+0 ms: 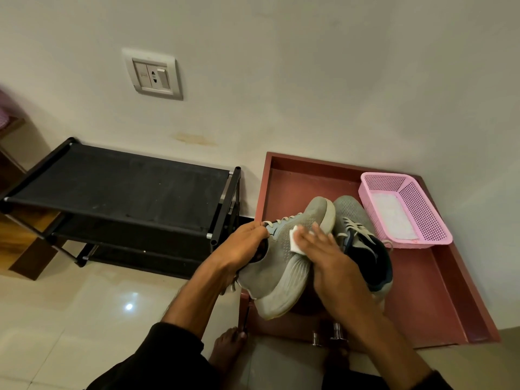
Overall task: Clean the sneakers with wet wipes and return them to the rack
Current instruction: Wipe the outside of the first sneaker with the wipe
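**Wiping grey sneaker over red tray**

Left hand [244,243] grips the collar of the held sneaker [284,266], fingers curled round the opening. Right hand [329,263] presses a white wet wipe [295,240] flat on its side, fingers straight. Second sneaker [363,237] lies just behind, on the red tray [439,291]. Pink basket [405,209] sits at the tray's far corner. Black shoe rack [118,190] stands left, against the wall.

grey sneaker [284,266], held over a red-brown tray table [439,280]: left hand [242,246] grips its collar, right hand [323,257] presses a white wipe [295,240] flat on its side. second sneaker [363,235] on the table beside a pink basket [422,209]. black shoe rack [118,187] to the left, against the wall.
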